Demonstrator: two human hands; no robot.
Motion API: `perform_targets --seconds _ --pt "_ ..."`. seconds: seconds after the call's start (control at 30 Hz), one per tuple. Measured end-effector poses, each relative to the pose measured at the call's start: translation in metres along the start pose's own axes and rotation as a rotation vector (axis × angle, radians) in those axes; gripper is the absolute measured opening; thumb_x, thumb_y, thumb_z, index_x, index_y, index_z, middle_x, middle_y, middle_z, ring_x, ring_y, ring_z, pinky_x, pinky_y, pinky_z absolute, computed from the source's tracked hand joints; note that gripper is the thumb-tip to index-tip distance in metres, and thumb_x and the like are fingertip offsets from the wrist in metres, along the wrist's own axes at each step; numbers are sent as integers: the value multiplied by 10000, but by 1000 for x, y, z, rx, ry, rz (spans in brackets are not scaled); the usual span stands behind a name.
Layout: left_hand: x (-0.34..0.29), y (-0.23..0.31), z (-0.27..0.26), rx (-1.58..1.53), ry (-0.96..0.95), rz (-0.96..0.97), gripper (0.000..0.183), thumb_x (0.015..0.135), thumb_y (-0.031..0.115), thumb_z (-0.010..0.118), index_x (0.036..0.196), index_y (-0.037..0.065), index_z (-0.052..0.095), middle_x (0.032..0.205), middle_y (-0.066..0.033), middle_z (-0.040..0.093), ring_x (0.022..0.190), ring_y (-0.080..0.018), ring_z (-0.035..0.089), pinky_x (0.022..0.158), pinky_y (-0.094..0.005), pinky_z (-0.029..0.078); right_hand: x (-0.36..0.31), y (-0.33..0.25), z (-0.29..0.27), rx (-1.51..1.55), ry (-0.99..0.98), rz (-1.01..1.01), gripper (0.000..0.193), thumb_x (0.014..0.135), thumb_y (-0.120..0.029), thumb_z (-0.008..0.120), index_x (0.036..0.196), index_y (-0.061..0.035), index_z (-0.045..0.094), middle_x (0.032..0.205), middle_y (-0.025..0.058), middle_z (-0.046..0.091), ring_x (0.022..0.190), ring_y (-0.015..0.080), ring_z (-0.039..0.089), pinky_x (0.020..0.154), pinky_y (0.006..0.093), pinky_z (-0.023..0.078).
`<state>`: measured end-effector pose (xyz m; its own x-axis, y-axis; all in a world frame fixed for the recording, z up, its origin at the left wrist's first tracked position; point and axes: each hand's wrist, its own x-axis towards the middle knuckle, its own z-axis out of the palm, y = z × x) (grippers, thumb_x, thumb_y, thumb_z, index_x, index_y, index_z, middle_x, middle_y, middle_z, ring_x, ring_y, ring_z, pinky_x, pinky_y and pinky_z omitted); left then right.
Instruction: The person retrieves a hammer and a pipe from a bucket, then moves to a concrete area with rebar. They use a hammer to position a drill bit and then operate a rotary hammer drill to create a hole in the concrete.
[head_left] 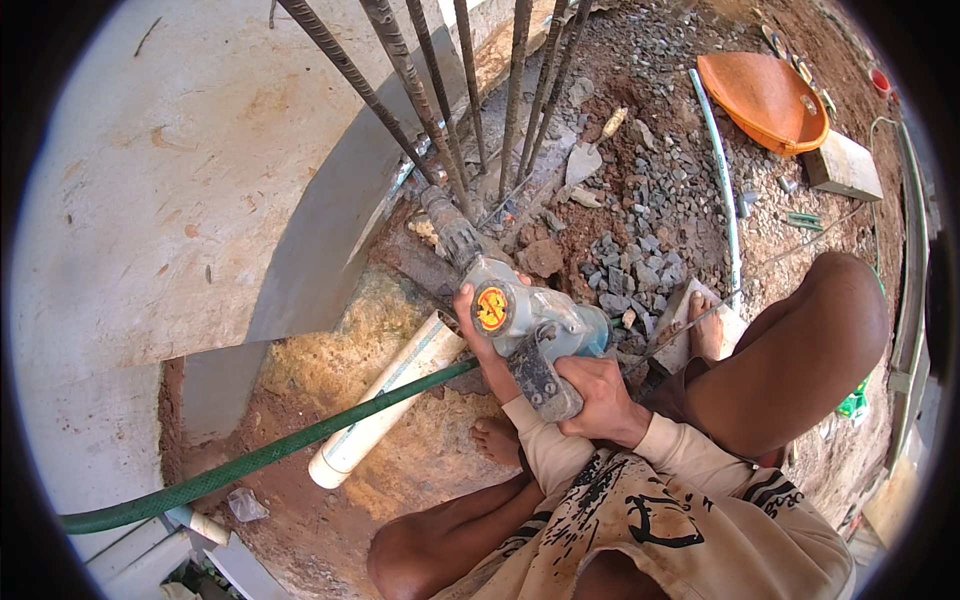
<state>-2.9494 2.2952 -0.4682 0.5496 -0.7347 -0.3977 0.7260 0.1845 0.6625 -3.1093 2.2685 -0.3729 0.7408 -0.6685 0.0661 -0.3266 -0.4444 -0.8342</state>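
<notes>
The grey power drill (520,318) sits low between the person's knees, its bit driven into the ground at the foot of the rebar cluster (450,120) beside the concrete wall (180,200). Both hands are clamped on it: the left hand (478,335) around the body, the right hand (600,395) on the handle. Drilling well likely means keeping the bit in line and pressing steadily. A green hose (270,455) crosses a white pipe (390,400). The orange basin (765,100) on the gravel looks empty.
</notes>
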Motion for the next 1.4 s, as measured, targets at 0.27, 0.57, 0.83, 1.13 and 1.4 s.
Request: perform_targets --seconds 0.27,0.57,0.83,1.13,1.4 --pt "21 1 -6 5 28 -18 651 999 546 409 1226 -35 593 1083 -235 673 972 -332 680 851 -440 573 16 -11 20 -18 -38 37 439 604 -134 779 1010 -46 639 854 133 698 777 364 701 654 465 554" --pt "16 9 3 -75 12 -23 656 994 547 415 1223 -42 592 1079 -238 674 971 -333 682 849 -440 575 43 -36 14 -101 -20 47 423 647 -126 747 1048 -27 656 903 161 707 815 394 706 687 474 568" --pt "-19 -1 21 -236 -82 -97 660 991 547 421 1220 -48 591 1075 -241 676 970 -335 685 848 -441 576 -35 -26 -36 121 -6 50 393 582 -50 774 956 -1 660 854 130 651 736 371 670 653 397 539" --pt "-25 -5 62 69 8 45 550 939 395 533 1162 -105 589 969 -263 709 855 -364 744 765 -433 615 -43 -8 -70 235 98 90 306 672 7 777 966 25 695 846 134 683 717 297 693 671 344 531" --pt "-2 -13 71 37 103 141 378 924 233 628 1184 -40 598 989 -98 697 818 -155 700 740 -298 566 -28 14 -76 249 138 77 290 698 -43 791 970 17 713 800 126 693 681 278 700 660 336 535"
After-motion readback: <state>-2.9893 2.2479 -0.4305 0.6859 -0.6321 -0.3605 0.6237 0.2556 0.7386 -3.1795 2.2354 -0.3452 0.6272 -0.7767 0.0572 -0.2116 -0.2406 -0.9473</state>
